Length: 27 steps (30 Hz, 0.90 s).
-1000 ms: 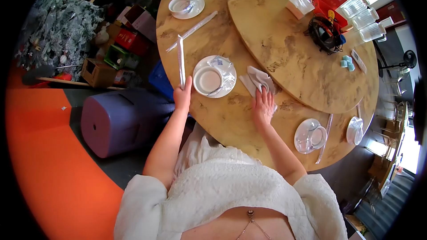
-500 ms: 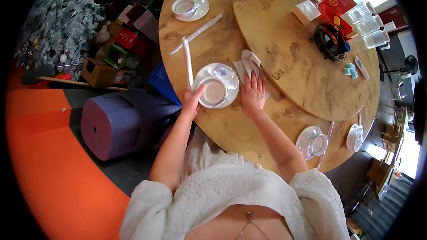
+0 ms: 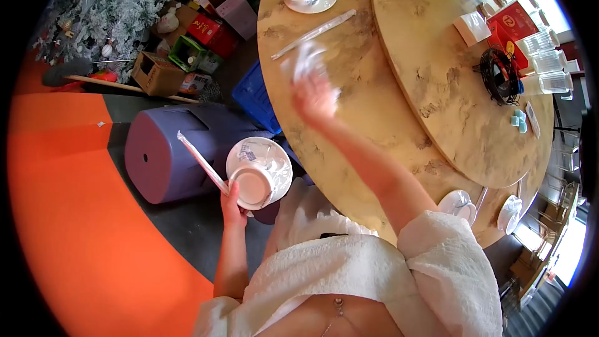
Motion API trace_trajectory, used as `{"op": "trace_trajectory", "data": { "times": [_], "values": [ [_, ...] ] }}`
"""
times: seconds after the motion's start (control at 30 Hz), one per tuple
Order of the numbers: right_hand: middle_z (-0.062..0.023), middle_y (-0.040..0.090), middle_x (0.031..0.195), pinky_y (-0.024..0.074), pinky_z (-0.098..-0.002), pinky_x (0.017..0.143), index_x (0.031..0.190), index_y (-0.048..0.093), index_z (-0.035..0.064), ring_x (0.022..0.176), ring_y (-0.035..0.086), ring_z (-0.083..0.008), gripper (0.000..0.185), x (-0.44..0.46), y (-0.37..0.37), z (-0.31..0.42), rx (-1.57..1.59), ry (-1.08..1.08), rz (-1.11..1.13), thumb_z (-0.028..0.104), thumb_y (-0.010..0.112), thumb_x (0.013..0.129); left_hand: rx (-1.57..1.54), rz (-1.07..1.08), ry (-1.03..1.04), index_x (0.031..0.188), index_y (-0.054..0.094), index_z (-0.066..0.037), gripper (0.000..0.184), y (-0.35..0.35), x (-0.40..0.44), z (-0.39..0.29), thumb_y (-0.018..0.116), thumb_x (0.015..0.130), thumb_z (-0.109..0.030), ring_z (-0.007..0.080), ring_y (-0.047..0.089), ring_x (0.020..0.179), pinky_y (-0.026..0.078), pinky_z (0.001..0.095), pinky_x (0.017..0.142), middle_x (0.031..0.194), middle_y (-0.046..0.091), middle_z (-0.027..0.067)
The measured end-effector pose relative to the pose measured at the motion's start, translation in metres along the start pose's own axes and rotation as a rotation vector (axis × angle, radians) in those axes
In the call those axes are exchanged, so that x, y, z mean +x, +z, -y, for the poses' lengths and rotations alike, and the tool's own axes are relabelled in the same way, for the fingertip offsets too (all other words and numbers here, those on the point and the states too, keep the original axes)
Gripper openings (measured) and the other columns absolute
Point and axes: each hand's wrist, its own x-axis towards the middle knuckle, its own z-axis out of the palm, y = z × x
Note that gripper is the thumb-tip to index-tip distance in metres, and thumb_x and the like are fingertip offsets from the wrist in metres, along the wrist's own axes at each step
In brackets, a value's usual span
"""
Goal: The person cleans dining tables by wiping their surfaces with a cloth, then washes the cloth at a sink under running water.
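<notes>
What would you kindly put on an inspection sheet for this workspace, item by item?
Surface: round patterned table with a raised turntable.
Job's things: plastic-wrapped dish set and slim wrapped stick, held off the table; white cloth, motion-blurred, contact with the table unclear.
Clutter: red box, clear containers, black round holder and pale blue cubes, on or near the turntable.
Grip: left hand closed on dish set and stick; right hand at the cloth, too blurred to judge its closure.
Cables: nothing seen for certain.
Surroundings: purple stool, cardboard box and frosted tree at picture left.
</notes>
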Motion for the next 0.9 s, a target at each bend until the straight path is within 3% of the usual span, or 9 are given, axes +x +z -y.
{"op": "trace_trajectory", "data": {
  "times": [0.17, 0.3, 0.33, 0.4, 0.47, 0.53, 0.6, 0.7, 0.9],
  "values": [
    [-0.0073, 0.041, 0.125, 0.0207, -0.0414, 0.103, 0.114, 0.050, 0.0124, 0.121, 0.031, -0.0265, 0.040, -0.084, -0.091, 0.047, 0.193, -0.228, 0.543, 0.023, 0.052, 0.076, -0.031, 0.003, 0.048, 0.095, 0.048, -0.011, 0.025, 0.019, 0.008, -0.002, 0.055, 0.081, -0.031, 0.0029, 0.043, 0.041, 0.025, 0.0162, 0.030, 0.069, 0.053, -0.0017],
    [-0.0109, 0.048, 0.116, 0.0301, -0.0413, 0.097, 0.111, 0.051, 0.0107, 0.113, 0.040, -0.0297, 0.033, -0.107, -0.143, -0.053, -0.179, 0.175, 0.348, 0.021, 0.047, 0.080, -0.032, 0.113, 0.025, 0.093, 0.048, -0.011, 0.025, 0.049, 0.021, -0.007, 0.054, 0.082, -0.032, 0.0016, 0.035, 0.037, 0.020, 0.0169, 0.029, 0.064, 0.049, -0.0034],
    [-0.0136, 0.051, 0.107, 0.0374, -0.0421, 0.087, 0.107, 0.051, 0.0068, 0.101, 0.048, -0.0317, 0.030, -0.087, -0.162, -0.064, -0.165, 0.686, 0.448, 0.017, 0.044, 0.080, -0.019, 0.112, -0.005, 0.092, 0.047, -0.011, 0.025, 0.056, 0.025, -0.007, 0.054, 0.082, -0.032, 0.0011, 0.030, 0.035, 0.019, 0.0171, 0.029, 0.061, 0.047, -0.0040],
    [-0.0135, 0.049, 0.113, 0.0332, -0.0424, 0.092, 0.112, 0.047, 0.0041, 0.110, 0.043, -0.0293, 0.036, -0.100, -0.169, -0.079, -0.457, 0.392, 0.109, 0.014, 0.047, 0.077, -0.021, 0.193, -0.011, 0.092, 0.046, -0.011, 0.025, 0.079, 0.032, -0.008, 0.056, 0.082, -0.031, 0.0014, 0.030, 0.035, 0.018, 0.0170, 0.029, 0.061, 0.046, -0.0032],
    [-0.0146, 0.047, 0.118, 0.0312, -0.0435, 0.095, 0.113, 0.048, 0.0054, 0.113, 0.040, -0.0313, 0.037, -0.090, -0.155, -0.055, -0.202, 0.883, 0.650, 0.018, 0.047, 0.078, -0.016, 0.277, -0.014, 0.092, 0.045, -0.011, 0.025, 0.102, 0.042, -0.003, 0.057, 0.081, -0.031, 0.0016, 0.030, 0.034, 0.018, 0.0169, 0.029, 0.061, 0.046, -0.0028],
    [-0.0133, 0.045, 0.122, 0.0296, -0.0443, 0.097, 0.113, 0.049, 0.0088, 0.116, 0.038, -0.0314, 0.039, -0.127, -0.145, -0.001, -0.402, 0.283, 0.516, 0.022, 0.049, 0.077, -0.025, 0.379, -0.012, 0.093, 0.044, -0.012, 0.027, 0.132, 0.048, -0.001, 0.060, 0.080, -0.030, 0.0024, 0.029, 0.034, 0.018, 0.0174, 0.030, 0.061, 0.046, -0.0027],
    [-0.0122, 0.044, 0.122, 0.0266, -0.0442, 0.099, 0.113, 0.048, 0.0085, 0.117, 0.037, -0.0304, 0.040, -0.161, -0.151, 0.040, -0.058, 0.029, 0.380, 0.023, 0.051, 0.076, -0.007, 0.393, -0.055, 0.092, 0.044, -0.013, 0.027, 0.162, 0.052, 0.004, 0.060, 0.079, -0.030, 0.0027, 0.028, 0.034, 0.018, 0.0188, 0.030, 0.060, 0.044, -0.0034],
    [-0.0121, 0.044, 0.121, 0.0249, -0.0448, 0.100, 0.112, 0.049, 0.0086, 0.115, 0.039, -0.0303, 0.039, -0.190, -0.191, 0.029, 0.023, 0.081, 0.470, 0.023, 0.051, 0.076, 0.073, 0.413, -0.091, 0.091, 0.045, -0.014, 0.030, 0.197, 0.063, 0.017, 0.063, 0.077, -0.034, 0.0031, 0.026, 0.034, 0.018, 0.0194, 0.032, 0.058, 0.044, -0.0046],
    [-0.0141, 0.035, 0.129, 0.0218, -0.0460, 0.101, 0.121, 0.043, 0.0089, 0.120, 0.030, -0.0359, 0.041, -0.192, -0.239, -0.066, -0.384, 0.787, 0.151, 0.017, 0.047, 0.081, 0.198, 0.448, -0.063, 0.087, 0.044, -0.012, 0.036, 0.235, 0.070, 0.026, 0.066, 0.074, -0.036, 0.0036, 0.028, 0.033, 0.020, 0.0200, 0.029, 0.056, 0.042, -0.0033]
  ]
}}
